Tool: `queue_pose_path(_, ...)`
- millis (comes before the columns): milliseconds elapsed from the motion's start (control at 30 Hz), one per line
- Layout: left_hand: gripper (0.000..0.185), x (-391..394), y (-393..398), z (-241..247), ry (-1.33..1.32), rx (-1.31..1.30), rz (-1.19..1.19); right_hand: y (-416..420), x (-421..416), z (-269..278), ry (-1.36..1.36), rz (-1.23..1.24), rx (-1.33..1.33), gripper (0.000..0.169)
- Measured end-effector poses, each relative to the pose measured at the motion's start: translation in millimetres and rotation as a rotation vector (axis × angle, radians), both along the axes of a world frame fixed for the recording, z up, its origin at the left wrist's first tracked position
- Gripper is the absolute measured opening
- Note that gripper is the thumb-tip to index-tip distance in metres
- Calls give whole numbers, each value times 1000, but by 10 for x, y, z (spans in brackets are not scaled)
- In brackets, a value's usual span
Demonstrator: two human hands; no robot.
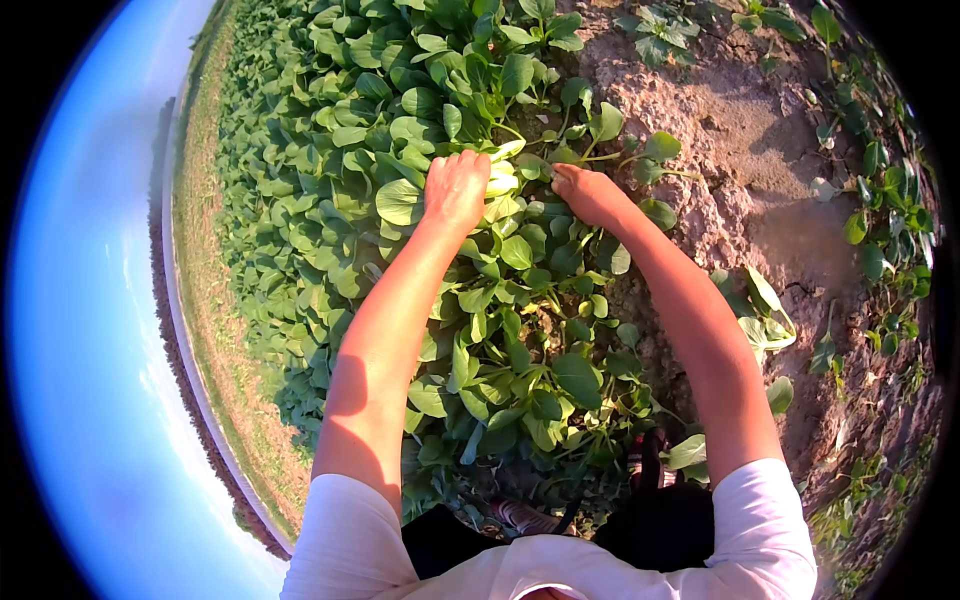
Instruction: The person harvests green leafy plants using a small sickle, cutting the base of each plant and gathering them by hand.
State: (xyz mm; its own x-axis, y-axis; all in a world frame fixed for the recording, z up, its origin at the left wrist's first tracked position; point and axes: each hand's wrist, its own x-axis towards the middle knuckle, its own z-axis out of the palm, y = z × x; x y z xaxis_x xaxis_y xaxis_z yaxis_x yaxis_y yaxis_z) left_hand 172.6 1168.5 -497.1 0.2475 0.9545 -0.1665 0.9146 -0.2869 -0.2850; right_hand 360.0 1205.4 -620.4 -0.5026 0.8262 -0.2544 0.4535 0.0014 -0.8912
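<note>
My left hand (456, 187) is closed around a leafy green plant with pale, thick stalks (502, 180), which looks like bok choy; its stalk end points right, toward my other hand. At the right edge of the leafy bed, my right hand (583, 193) has its fingertips together among low leaves and stems. Whether those fingers pinch a leaf or stem cannot be told. Small leaves on long stems (606, 124) stand just beyond that hand. The plant's base is partly hidden by leaves.
Dense leafy greens (300, 165) spread to the left and below my arms. Cracked bare soil (720, 150) runs along the right, with a loose leafy plant (772, 315) lying on it and scattered greens (892, 195) farther right. My shoes (525, 517) are among the plants near the bottom.
</note>
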Motion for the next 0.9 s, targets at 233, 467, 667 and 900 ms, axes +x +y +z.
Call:
queue_pose_path(233,63,89,-465,716,-367,114,17,-102,312,528,693,-363,-389,24)
queue_pose_path(467,66,429,-898,1093,-1025,-120,466,-172,375,1338,736,-187,-109,25)
queue_pose_path(667,55,424,-1185,1180,-1726,-182,719,-471,606,1577,739,68,-345,19)
queue_pose_path(900,50,637,-1441,995,-1941,-372,771,-829,841,1602,381,-114,78,25)
